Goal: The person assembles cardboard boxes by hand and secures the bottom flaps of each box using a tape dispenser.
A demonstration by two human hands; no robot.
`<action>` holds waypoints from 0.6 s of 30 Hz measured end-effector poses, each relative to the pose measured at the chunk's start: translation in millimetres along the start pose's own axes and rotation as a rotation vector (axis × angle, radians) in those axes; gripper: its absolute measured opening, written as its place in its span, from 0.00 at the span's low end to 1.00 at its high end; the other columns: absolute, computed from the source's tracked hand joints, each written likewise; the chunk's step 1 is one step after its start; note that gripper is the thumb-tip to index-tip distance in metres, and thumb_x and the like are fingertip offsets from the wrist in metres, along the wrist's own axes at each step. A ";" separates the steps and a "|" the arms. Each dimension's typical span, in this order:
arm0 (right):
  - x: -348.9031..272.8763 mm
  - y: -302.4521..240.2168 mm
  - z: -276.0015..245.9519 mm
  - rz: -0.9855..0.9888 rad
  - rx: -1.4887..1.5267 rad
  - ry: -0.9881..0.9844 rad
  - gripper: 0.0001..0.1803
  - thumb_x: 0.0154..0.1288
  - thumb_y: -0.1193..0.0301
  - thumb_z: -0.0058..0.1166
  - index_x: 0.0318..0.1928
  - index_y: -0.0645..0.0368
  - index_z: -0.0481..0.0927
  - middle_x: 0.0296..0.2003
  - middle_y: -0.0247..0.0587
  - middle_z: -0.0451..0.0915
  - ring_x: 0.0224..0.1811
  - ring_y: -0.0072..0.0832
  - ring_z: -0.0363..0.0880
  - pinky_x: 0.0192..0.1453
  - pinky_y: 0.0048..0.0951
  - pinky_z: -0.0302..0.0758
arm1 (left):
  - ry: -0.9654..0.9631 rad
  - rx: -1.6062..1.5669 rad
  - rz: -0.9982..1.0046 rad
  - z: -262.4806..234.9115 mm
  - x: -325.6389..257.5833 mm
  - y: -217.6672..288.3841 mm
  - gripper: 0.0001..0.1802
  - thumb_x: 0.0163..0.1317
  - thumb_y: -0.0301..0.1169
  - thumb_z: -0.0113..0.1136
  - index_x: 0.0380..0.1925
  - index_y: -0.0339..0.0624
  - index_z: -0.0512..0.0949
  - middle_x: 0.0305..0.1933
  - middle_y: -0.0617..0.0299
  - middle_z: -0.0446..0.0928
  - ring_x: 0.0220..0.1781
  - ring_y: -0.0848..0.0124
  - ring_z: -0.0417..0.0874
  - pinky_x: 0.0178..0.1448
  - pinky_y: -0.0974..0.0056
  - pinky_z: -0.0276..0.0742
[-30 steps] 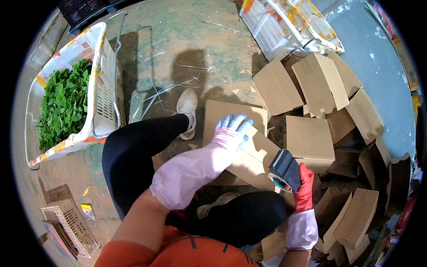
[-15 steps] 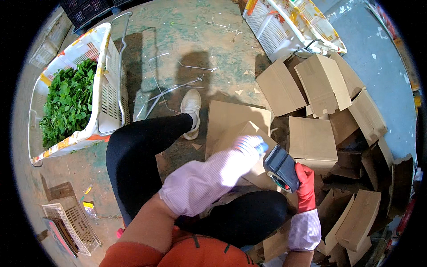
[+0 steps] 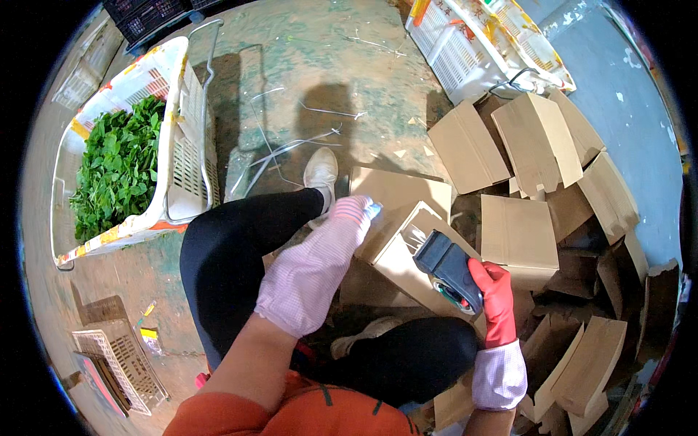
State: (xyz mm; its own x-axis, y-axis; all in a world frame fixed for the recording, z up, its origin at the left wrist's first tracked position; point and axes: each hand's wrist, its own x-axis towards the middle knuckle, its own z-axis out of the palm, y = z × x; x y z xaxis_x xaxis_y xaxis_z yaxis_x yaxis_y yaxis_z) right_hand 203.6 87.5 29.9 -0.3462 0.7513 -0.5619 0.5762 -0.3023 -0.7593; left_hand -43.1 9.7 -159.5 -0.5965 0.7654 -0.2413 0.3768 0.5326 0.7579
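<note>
My right hand [image 3: 494, 294], in a red glove with a pale checked cuff, grips a dark block-shaped tool that looks like a tape dispenser [image 3: 447, 265]. A ring-like part with green and red shows at its lower end. The tool is over a cardboard box [image 3: 396, 254] with a bright white patch, tilted between my knees. My left hand [image 3: 356, 210], in a pale striped glove with blue at the fingertips, is closed near the box's far left edge. What its fingers hold, if anything, is hidden. Behind lies another carton [image 3: 407, 185].
Several cartons [image 3: 520, 225] are heaped on my right, beside a white crate [image 3: 465, 58]. A white basket [image 3: 171, 174] at left holds leafy greens [image 3: 120, 167]. Loose white straps [image 3: 283, 149] lie on the floor. A small cream basket [image 3: 127, 367] stands at lower left.
My left hand has moved left and slightly up, away from the dark tool. The tool has shifted a little left and tilted, and the box's white patch now shows.
</note>
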 end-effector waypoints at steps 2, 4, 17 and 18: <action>1.3 5.5 -4.3 -0.024 -0.024 0.033 0.20 0.56 0.60 0.60 0.31 0.70 0.78 0.22 0.40 0.78 0.17 0.21 0.73 0.18 0.24 0.66 | -0.078 -0.054 0.088 17.7 -1.5 -11.9 0.10 0.56 0.34 0.60 0.29 0.37 0.79 0.30 0.50 0.80 0.28 0.63 0.78 0.37 0.60 0.73; 3.6 8.6 -4.8 -0.025 -0.047 0.048 0.20 0.56 0.60 0.60 0.31 0.70 0.79 0.22 0.40 0.78 0.17 0.21 0.72 0.19 0.24 0.66 | -0.186 -0.375 0.060 30.2 -9.3 -12.6 0.15 0.58 0.40 0.55 0.35 0.40 0.78 0.43 0.49 0.77 0.41 0.54 0.77 0.47 0.59 0.73; 6.9 -15.8 19.0 -0.006 -0.053 0.032 0.21 0.56 0.58 0.59 0.29 0.68 0.78 0.20 0.39 0.77 0.12 0.22 0.70 0.15 0.22 0.64 | -0.283 -0.082 -0.003 67.3 -5.7 -47.8 0.20 0.69 0.42 0.36 0.51 0.41 0.68 0.53 0.48 0.69 0.50 0.55 0.74 0.56 0.55 0.70; 3.9 -19.7 25.1 -0.001 -0.063 0.058 0.21 0.56 0.58 0.59 0.30 0.68 0.78 0.20 0.39 0.77 0.12 0.21 0.70 0.15 0.21 0.65 | -0.215 -0.169 0.070 60.2 7.8 -59.6 0.20 0.69 0.40 0.36 0.47 0.36 0.70 0.52 0.48 0.71 0.48 0.56 0.74 0.55 0.56 0.71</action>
State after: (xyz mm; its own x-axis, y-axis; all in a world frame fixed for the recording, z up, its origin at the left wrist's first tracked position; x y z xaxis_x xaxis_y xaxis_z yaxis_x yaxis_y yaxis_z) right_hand 172.4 81.6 34.5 -0.3042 0.7849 -0.5399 0.6218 -0.2658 -0.7367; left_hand -27.5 5.7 -243.0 -0.4026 0.8669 -0.2940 0.2778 0.4217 0.8631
